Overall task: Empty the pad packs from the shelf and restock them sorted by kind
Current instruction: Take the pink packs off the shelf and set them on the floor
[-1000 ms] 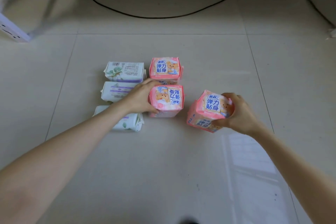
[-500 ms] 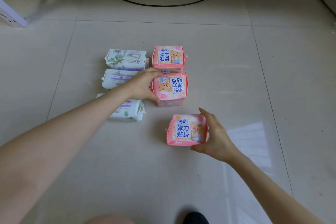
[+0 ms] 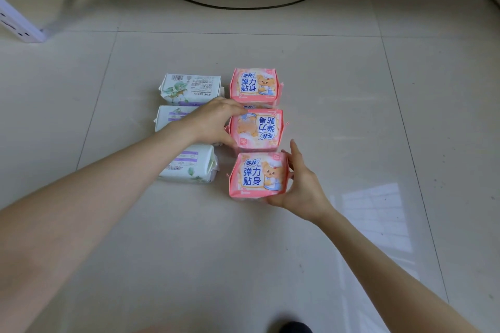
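Sorting looks done, restocking pending: left hand (image 3: 213, 121) grips middle pink pack (image 3: 259, 128), right hand (image 3: 300, 184) holds nearest pink pack (image 3: 257, 173) beside white packs (image 3: 189, 86).

Glossy crinkly plastic on the pink packs (image 3: 257, 173) under my fingers (image 3: 296, 159), duller white plastic packs (image 3: 189, 166), smooth shiny floor tiles (image 3: 351, 116), matt black cable (image 3: 243, 7)

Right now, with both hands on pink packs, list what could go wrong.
1. The near pink pack abuts the middle pink pack; a push from the right hand could shunt the column crooked.
2. The left hand lies over the middle white pack; pulling back may drag it out of line.
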